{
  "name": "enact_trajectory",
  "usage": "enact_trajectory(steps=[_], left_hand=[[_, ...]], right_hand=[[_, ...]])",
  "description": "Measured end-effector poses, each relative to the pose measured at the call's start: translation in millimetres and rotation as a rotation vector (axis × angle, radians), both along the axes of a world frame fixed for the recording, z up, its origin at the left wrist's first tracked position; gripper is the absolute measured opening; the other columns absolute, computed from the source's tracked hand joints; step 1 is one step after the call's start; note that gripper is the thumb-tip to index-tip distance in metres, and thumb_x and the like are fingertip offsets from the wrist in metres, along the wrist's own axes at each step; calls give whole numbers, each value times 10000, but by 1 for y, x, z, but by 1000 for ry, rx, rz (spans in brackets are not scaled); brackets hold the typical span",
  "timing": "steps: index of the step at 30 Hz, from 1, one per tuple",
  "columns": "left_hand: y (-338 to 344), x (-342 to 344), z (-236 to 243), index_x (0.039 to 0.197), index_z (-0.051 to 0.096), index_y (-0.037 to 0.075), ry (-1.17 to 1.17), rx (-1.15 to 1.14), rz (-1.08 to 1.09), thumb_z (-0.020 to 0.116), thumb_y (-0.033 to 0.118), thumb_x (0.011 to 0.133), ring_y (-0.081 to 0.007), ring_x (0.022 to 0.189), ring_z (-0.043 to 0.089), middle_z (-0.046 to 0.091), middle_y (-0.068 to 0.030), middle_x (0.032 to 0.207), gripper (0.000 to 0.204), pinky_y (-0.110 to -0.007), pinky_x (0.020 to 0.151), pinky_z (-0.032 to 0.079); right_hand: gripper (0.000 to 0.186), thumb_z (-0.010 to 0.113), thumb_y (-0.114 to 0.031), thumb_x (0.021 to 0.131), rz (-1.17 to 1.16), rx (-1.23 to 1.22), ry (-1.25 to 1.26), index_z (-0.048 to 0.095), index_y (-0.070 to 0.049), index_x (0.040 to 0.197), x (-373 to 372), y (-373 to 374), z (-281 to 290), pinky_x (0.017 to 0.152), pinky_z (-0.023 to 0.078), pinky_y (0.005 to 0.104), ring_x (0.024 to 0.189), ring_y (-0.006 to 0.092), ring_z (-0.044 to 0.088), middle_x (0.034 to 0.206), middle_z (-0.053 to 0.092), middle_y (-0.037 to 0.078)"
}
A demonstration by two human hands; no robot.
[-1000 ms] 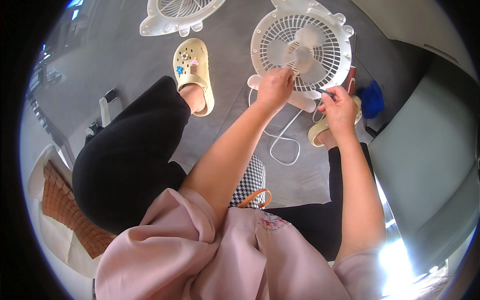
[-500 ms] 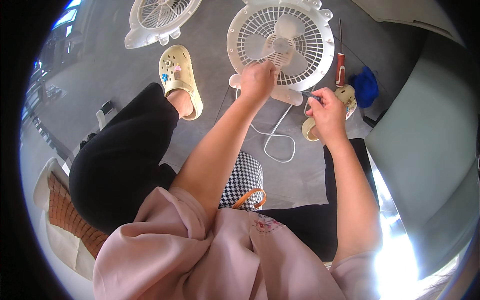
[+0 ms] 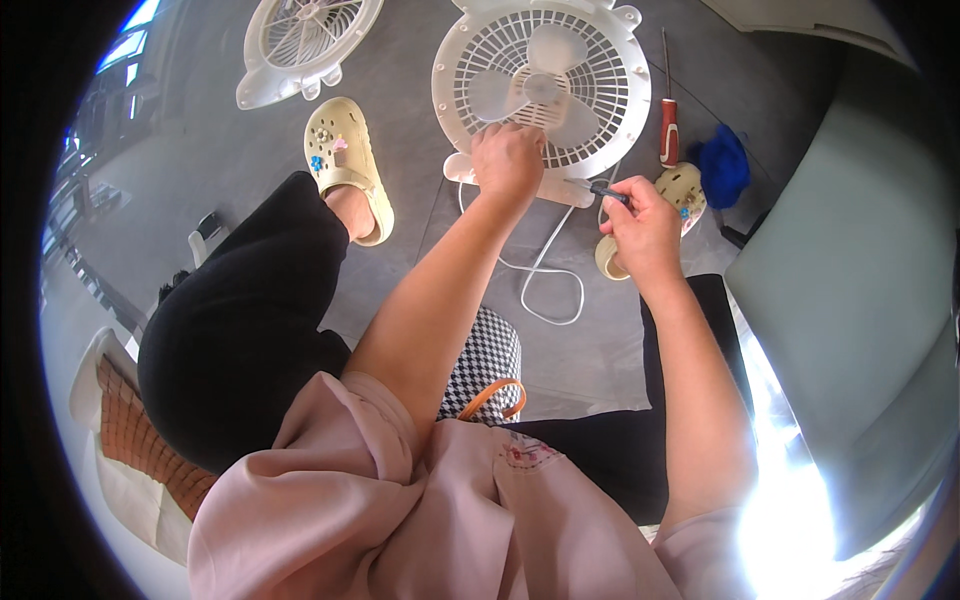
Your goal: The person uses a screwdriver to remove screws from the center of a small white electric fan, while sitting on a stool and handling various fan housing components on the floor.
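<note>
A white plastic fan (image 3: 640, 100) lies on the floor in front of me, its pale three-blade propeller showing against the round grille. My left hand (image 3: 508, 160) is closed, fingers curled over the fan's lower part where the grille meets its base (image 3: 565, 190); what lies under the fingertips is hidden. In my right hand (image 3: 645, 228) is a small screwdriver (image 3: 607, 193) with a dark handle. Its thin shaft points left, with the tip at the fan's base; I cannot tell whether it sits in a screw. A white cord (image 3: 540, 268) loops on the floor below the fan.
At the far left lies the fan's other grille half (image 3: 305, 45). Right of the fan are a red-handled screwdriver (image 3: 669, 135) and a blue cloth-like item (image 3: 724, 168). A houndstooth stool (image 3: 485, 360) stands between my legs. A grey-green panel (image 3: 850, 300) rises at the right.
My right hand has turned slightly, and the screwdriver's shaft now shows against the fan's base. My left hand stays on the fan. The whole view has shifted a little.
</note>
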State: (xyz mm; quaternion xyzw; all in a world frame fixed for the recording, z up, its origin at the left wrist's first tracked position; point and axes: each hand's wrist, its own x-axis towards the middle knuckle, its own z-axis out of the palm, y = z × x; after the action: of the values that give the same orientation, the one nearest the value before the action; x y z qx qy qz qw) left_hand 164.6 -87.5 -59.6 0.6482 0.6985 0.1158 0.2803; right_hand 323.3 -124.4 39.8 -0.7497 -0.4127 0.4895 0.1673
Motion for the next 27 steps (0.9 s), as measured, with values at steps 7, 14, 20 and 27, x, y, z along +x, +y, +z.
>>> enact_trajectory(steps=[7,14,20,27], left_hand=[[-3,1,-1,766,705,164,58,18,13,606,230,797,-207,891,591,665,6,811,123,-369,819,397],[7,-9,1,794,653,55,-409,121,148,614,69,764,-257,696,613,648,-82,743,52,-367,666,484],[11,-23,5,872,649,40,-683,34,371,594,57,797,-171,670,638,662,-85,760,94,-288,633,501],[38,-45,15,948,614,53,-701,180,568,599,60,788,-133,641,610,639,-47,730,161,-271,641,488]], right_hand=[[106,636,-76,819,-13,-16,2,594,-31,906,0,-4,1,486,457,304,517,157,609,630,603,96],[95,634,-64,817,3,22,4,588,-25,890,0,-3,-1,485,443,320,510,176,586,618,591,103],[97,610,-38,830,55,-73,-45,583,1,915,0,-1,4,523,470,231,570,88,604,698,614,38],[90,625,-74,827,17,-39,-19,595,-28,898,-4,0,1,478,437,304,515,156,591,615,597,88]])
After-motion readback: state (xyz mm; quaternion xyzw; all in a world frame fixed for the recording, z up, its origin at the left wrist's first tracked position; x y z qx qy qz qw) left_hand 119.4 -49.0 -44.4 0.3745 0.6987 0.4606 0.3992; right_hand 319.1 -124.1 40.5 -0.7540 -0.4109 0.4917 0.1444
